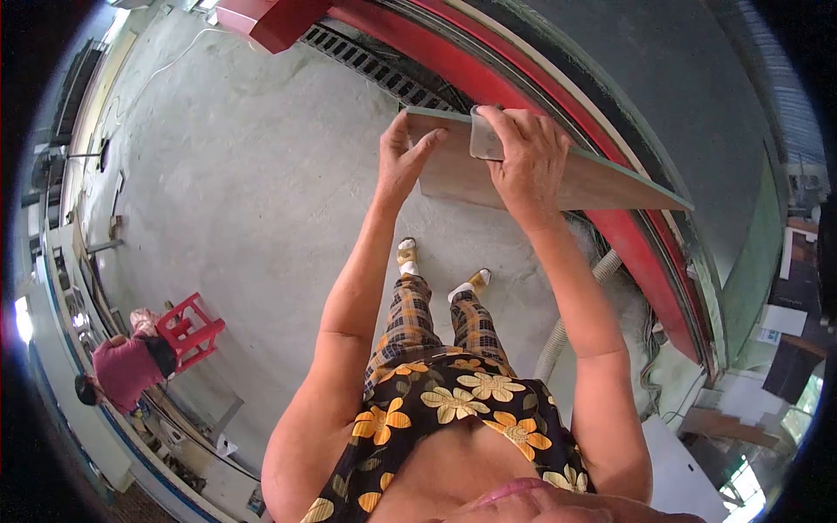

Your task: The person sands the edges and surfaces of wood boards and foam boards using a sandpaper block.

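Observation:
A flat brown board (593, 181) with a pale greenish edge is held up in front of me, tilted. My left hand (405, 161) grips its left corner, with the thumb on the brown face and the fingers behind the edge. At the board's upper edge, my right hand (532, 166) is closed around a small, flat, translucent grey plate (483, 138) with rounded corners. That plate overlaps the edge in this view. Part of the board's face is hidden behind my right hand and forearm.
A long red machine (471, 65) with a dark flat top curves along the right side. A ribbed hose (554, 349) runs below it. A person (131, 366) sits on a red stool (192, 333) at the far left. Grey concrete floor (270, 192) lies between.

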A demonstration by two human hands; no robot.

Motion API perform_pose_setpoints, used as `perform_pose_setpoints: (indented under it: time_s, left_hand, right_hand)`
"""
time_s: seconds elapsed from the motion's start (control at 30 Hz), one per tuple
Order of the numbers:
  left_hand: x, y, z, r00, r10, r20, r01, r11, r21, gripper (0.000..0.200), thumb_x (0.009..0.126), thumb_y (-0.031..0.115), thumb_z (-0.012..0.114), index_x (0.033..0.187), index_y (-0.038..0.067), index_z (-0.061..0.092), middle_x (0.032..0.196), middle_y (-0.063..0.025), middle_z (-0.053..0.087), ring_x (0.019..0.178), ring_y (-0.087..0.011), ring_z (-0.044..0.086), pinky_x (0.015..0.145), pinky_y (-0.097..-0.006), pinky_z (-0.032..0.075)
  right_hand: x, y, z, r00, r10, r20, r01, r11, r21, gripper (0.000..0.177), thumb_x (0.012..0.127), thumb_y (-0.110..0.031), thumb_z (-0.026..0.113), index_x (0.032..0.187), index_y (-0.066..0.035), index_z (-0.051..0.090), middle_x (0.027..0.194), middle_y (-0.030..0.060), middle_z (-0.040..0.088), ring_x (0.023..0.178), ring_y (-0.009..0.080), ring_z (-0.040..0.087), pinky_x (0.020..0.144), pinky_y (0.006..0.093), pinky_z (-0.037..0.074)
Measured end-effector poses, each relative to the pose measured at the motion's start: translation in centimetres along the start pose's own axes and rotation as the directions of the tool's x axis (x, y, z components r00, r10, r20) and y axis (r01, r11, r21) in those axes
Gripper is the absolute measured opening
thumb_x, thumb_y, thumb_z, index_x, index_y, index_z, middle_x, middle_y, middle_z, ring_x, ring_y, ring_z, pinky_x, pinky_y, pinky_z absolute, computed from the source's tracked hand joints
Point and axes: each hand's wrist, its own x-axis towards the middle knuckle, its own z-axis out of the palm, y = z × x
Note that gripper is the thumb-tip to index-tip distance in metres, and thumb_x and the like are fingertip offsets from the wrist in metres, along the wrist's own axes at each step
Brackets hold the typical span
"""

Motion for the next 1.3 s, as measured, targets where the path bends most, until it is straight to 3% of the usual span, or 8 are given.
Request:
perform_pose_setpoints:
  time_s: [0.33,0.53,0.57,0.67,0.93,1.1,1.17,1.3]
  left_hand:
    - [0.3,-1.0,-0.3,1.0,0.0,0.001,0.0,0.999,-0.032,0.03,0.08,0.012,0.07,0.105,0.004,0.057,0.096,-0.0013,0.061,0.089,-0.01,0.054,0.08,-0.0252,0.044]
    - [0.4,0.3,-0.4,1.0,0.005,0.024,-0.009,0.985,0.175,0.039,0.078,0.013,0.069,0.113,0.003,0.054,0.105,-0.0043,0.059,0.094,-0.0129,0.054,0.082,-0.0276,0.044]
    - [0.5,-0.6,-0.6,0.998,0.035,0.053,-0.037,0.999,0.034,0.033,0.081,0.01,0.067,0.111,0.005,0.054,0.105,-0.0034,0.059,0.092,-0.0117,0.054,0.081,-0.0273,0.045]
    - [0.6,-2.1,-1.4,0.992,-0.044,0.115,0.059,0.99,-0.13,0.023,0.085,0.008,0.064,0.107,0.006,0.056,0.102,-0.0017,0.061,0.09,-0.0094,0.054,0.08,-0.0251,0.044]
    - [1.2,-1.4,-1.2,0.988,0.006,0.156,-0.004,1.0,-0.013,0.029,0.087,0.013,0.064,0.114,0.008,0.054,0.104,0.0011,0.059,0.096,-0.0075,0.049,0.086,-0.0242,0.037]
    - [1.2,-0.7,-0.7,0.997,0.029,0.076,-0.031,0.999,0.028,0.017,0.086,0.011,0.065,0.1,0.006,0.058,0.092,-0.0004,0.063,0.086,-0.0068,0.053,0.08,-0.022,0.04]
    - [1.5,-1.0,-0.7,0.997,0.027,0.076,-0.028,1.0,0.005,0.018,0.086,0.012,0.065,0.101,0.006,0.057,0.093,-0.0003,0.062,0.085,-0.0067,0.052,0.08,-0.0224,0.04]
    - [2.1,-1.7,-1.8,0.99,0.017,0.142,-0.019,1.0,0.014,0.021,0.086,0.013,0.065,0.104,0.005,0.056,0.094,0.0004,0.061,0.086,-0.0063,0.05,0.08,-0.0226,0.038]
  right_hand:
    - [2.7,-5.0,1.0,0.997,-0.023,-0.077,0.035,0.986,0.165,0.043,0.077,-0.009,0.057,0.119,-0.017,0.055,0.106,0.0016,0.057,0.1,0.0212,0.053,0.09,0.0442,0.036]
    - [1.6,-6.0,3.9,0.997,-0.069,-0.045,0.066,0.995,-0.078,0.041,0.082,-0.014,0.055,0.122,-0.019,0.053,0.119,0.0054,0.054,0.11,0.0234,0.05,0.099,0.0479,0.031]
    - [1.3,-5.7,3.4,0.998,-0.055,-0.008,0.055,0.997,-0.062,0.041,0.083,-0.012,0.053,0.123,-0.02,0.053,0.123,0.0068,0.053,0.114,0.025,0.047,0.101,0.0482,0.03]
    - [0.3,-2.8,1.3,0.999,-0.032,0.035,0.036,0.989,-0.145,0.043,0.083,-0.008,0.05,0.123,-0.022,0.052,0.125,0.0065,0.051,0.116,0.0261,0.046,0.101,0.0494,0.029]
    - [-5.7,11.4,-7.0,0.972,0.234,-0.022,-0.214,0.839,-0.501,0.058,0.077,0.003,0.049,0.128,-0.022,0.046,0.128,0.0038,0.05,0.119,0.0272,0.045,0.098,0.0509,0.032]
    - [-6.6,13.8,-7.2,0.952,0.27,-0.147,-0.302,0.735,-0.607,0.054,0.076,0.002,0.05,0.127,-0.016,0.048,0.126,0.0065,0.051,0.117,0.0292,0.046,0.092,0.0534,0.035]
    - [-4.9,10.1,-5.2,0.983,0.164,-0.077,-0.179,0.946,-0.27,0.05,0.078,-0.002,0.047,0.127,-0.015,0.048,0.125,0.0117,0.051,0.116,0.0296,0.047,0.088,0.0571,0.038]
    - [-2.3,1.6,-1.0,0.989,0.125,-0.076,-0.14,0.959,-0.245,0.05,0.08,-0.001,0.044,0.127,-0.019,0.048,0.127,0.0081,0.05,0.12,0.0263,0.044,0.101,0.0518,0.028]
